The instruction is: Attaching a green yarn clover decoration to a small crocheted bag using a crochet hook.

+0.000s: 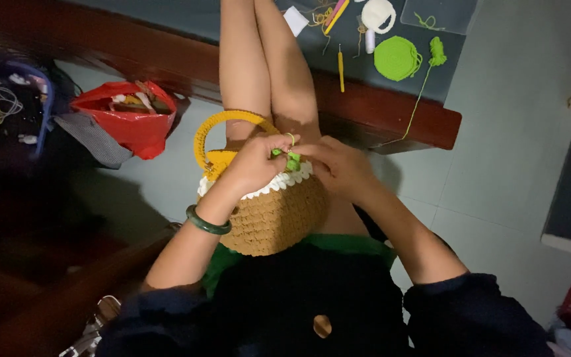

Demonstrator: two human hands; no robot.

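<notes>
Sitting with legs stretched out, the person keeps a crocheted basket bag (273, 215) on the lap, brown in the body with a white scalloped band and a yellow handle (223, 119) arching up at eleven o'clock. The left hand (254, 165), a green bangle (207, 223) on its wrist, curls over the bag's rim with fingers bent tight, pinching a small bright green crocheted piece (291, 160) against the white band. The right hand (338, 168) meets it from three o'clock, fingers closed in on the same green piece; fingertips of both hands touch there.

Beyond the knees, at one o'clock, a low dark table (391, 106) carries a round green crocheted disc (396, 58), a trailing strand of green yarn (431, 66), a yellow-handled crochet hook (341, 66) and a white spool (378, 14). At ten o'clock on the floor, a red plastic bag (133, 122) gapes open with mixed bits inside that are hard to make out.
</notes>
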